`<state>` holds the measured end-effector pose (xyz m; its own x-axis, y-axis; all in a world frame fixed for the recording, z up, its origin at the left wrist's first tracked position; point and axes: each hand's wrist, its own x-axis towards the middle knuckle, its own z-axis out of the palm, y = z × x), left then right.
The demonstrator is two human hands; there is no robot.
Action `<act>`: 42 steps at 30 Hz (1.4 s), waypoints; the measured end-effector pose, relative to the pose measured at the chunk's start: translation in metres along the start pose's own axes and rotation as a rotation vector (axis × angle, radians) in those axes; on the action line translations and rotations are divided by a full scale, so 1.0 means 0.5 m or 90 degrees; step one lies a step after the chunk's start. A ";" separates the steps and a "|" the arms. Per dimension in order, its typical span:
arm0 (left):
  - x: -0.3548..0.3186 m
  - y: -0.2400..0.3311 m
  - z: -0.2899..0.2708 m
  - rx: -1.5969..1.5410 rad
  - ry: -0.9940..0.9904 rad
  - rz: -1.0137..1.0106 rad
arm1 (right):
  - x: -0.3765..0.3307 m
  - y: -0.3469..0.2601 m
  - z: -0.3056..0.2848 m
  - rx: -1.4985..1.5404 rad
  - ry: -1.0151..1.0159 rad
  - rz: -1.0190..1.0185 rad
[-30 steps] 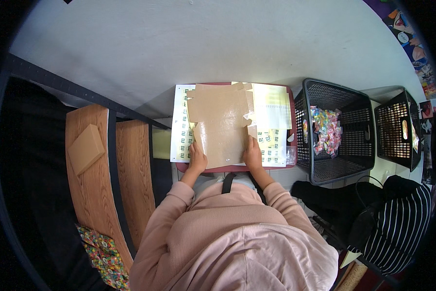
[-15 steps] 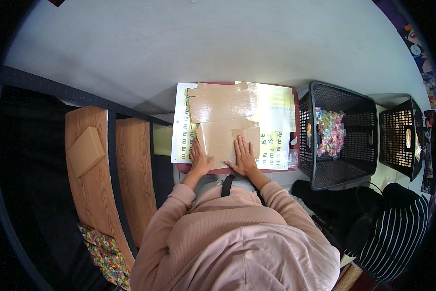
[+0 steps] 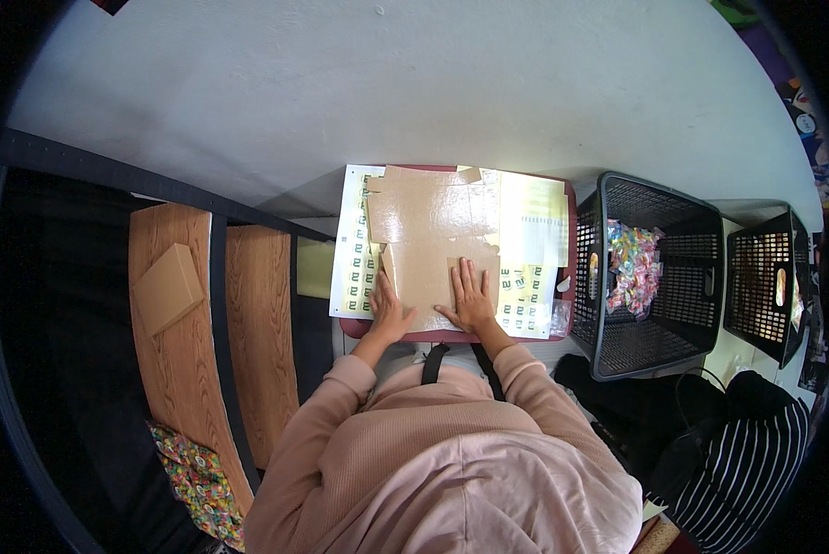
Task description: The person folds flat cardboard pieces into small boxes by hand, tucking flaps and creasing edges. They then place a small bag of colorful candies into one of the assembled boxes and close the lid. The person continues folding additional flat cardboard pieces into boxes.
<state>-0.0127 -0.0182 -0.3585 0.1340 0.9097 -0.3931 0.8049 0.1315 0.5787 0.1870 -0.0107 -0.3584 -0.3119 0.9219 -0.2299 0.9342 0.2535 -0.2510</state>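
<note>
A grey tabletop (image 3: 248, 102) fills the upper view, with wooden shelves (image 3: 170, 360) at the person's left and two black mesh baskets (image 3: 659, 198) at the right, the nearer one holding bright wrapped pieces (image 3: 631, 268). Directly ahead, a red tray (image 3: 570, 240) carries label sheets (image 3: 352, 249) and, on top of them, a flat brown cardboard blank (image 3: 424, 222), its flaps laid out and one panel folded toward the person. Both hands lie open on that near panel: the left hand (image 3: 389, 312) palm down at its lower left edge, the right hand (image 3: 473, 297) with fingers spread across its middle, pinching nothing. The cardboard looks light, thin and stiff along its panels but ready to bend at the scored creases; it likely creases or tears if forced. The safest hold appears to be at panel edges beside a fold, pressed flat. A small tan box (image 3: 165, 288) sits on the shelf.
</note>
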 end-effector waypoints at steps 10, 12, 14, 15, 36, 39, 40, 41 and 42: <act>0.010 0.018 0.015 -0.131 0.111 -0.038 | -0.002 -0.001 -0.014 0.057 -0.013 0.011; 0.012 -0.019 0.016 -0.217 0.163 -0.056 | -0.003 -0.007 -0.046 0.144 0.032 0.020; 0.012 -0.044 0.002 -0.257 0.181 -0.064 | -0.004 0.001 -0.050 0.291 0.108 0.044; 0.010 -0.048 -0.010 -0.289 0.147 -0.093 | -0.003 0.013 -0.040 0.395 0.162 0.064; -0.009 -0.117 -0.020 -0.914 -0.011 -0.217 | -0.069 0.018 -0.085 0.133 0.074 -0.203; -0.014 -0.121 -0.013 -0.823 0.060 -0.205 | -0.075 0.028 -0.065 0.119 0.053 -0.297; -0.010 -0.135 0.000 -0.703 0.124 -0.179 | -0.074 0.028 -0.052 0.124 0.071 -0.310; -0.006 -0.146 0.010 -0.583 0.185 -0.152 | -0.072 0.031 -0.036 0.130 0.090 -0.324; -0.009 -0.120 -0.006 -0.393 0.264 -0.066 | -0.073 0.036 -0.022 0.136 0.109 -0.327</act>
<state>-0.0635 -0.0289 -0.3893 -0.2517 0.9382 -0.2374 0.3141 0.3112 0.8969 0.2172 -0.0366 -0.3441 -0.6674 0.7345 0.1225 0.6087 0.6329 -0.4785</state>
